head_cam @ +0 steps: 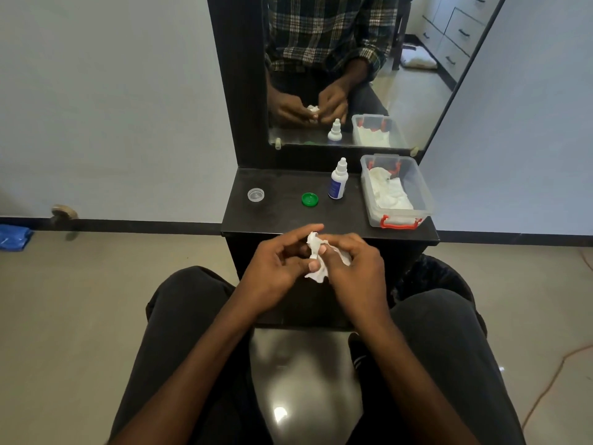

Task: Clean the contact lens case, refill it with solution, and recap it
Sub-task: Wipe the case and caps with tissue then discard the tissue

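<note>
My left hand (276, 268) and right hand (356, 268) meet in front of me, fingers curled inward, fingertips pinching together, forearms angled in from below.

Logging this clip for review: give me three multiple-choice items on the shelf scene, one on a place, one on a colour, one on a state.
1. Where is the solution bottle?
A. between green cap and tub
B. inside the tub
C. on the floor

2. What colour are the tub's latches?
A. blue
B. red
C. black

3. What state are the caps in?
A. screwed on
B. off, lying on the shelf
C. in the tub

Key: 1 A, it stands right of the green cap, left of the tub; 2 B, red clip in front; 3 B, clear cap and green cap lie loose.
</note>
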